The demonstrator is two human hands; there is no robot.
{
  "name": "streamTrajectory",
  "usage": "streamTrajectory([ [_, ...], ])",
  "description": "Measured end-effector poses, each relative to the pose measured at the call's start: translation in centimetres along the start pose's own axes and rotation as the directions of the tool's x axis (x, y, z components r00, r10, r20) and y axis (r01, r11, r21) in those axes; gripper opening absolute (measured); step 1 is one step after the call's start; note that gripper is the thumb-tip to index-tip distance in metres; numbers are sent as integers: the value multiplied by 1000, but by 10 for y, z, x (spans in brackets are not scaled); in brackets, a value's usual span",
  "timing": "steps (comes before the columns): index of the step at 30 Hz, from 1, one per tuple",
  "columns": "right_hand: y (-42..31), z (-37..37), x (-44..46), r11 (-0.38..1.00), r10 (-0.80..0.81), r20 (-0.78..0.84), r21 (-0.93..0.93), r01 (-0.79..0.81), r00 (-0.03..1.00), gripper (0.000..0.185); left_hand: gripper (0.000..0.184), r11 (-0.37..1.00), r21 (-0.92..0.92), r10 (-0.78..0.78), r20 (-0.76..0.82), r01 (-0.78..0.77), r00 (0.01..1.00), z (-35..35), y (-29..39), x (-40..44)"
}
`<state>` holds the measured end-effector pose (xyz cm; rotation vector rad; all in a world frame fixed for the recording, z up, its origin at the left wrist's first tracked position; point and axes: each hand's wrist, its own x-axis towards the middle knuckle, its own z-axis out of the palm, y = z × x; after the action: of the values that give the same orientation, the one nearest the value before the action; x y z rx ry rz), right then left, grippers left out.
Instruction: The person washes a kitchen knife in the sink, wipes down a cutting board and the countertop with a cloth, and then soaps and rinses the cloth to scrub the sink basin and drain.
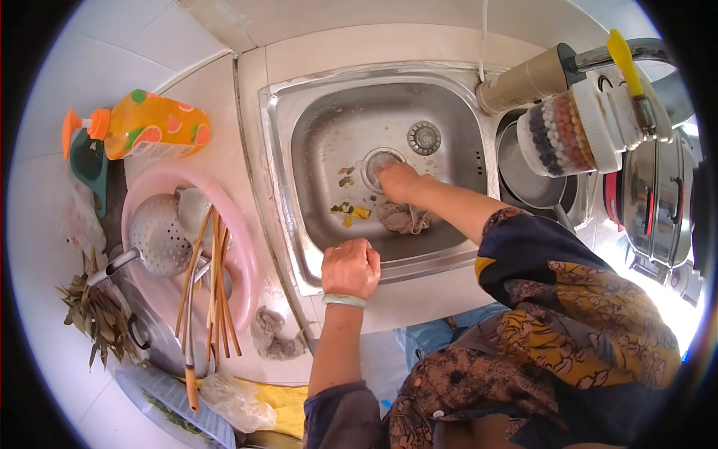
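My right hand reaches down into the metal sink, its fingers at the drain hole and partly hidden there. A round metal drain strainer lies on the basin floor just beyond it. Beside this hand is a crumpled, wet greyish-brown cloth. Yellow and dark food scraps are scattered to its left. My left hand, with a pale bangle at the wrist, rests closed on the front rim of the sink; nothing shows in it.
Left of the sink stands a pink basin with a colander and chopsticks. An orange pump bottle is behind it. A scouring pad lies nearby. At right are a jar and a pan.
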<state>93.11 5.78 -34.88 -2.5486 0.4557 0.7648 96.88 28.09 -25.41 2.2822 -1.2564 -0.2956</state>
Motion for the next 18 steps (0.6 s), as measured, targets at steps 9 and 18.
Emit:
streamTrajectory([
  [9, -3, 27, 13, 941, 100, -57, 331, -75, 993, 24, 8, 1000, -11, -13, 29, 14, 999, -2, 3, 1],
  [18, -54, 26, -20, 766, -167, -380, 530, 363, 910, 28, 7, 998, 58, 5, 72, -9, 997, 0, 2, 1],
])
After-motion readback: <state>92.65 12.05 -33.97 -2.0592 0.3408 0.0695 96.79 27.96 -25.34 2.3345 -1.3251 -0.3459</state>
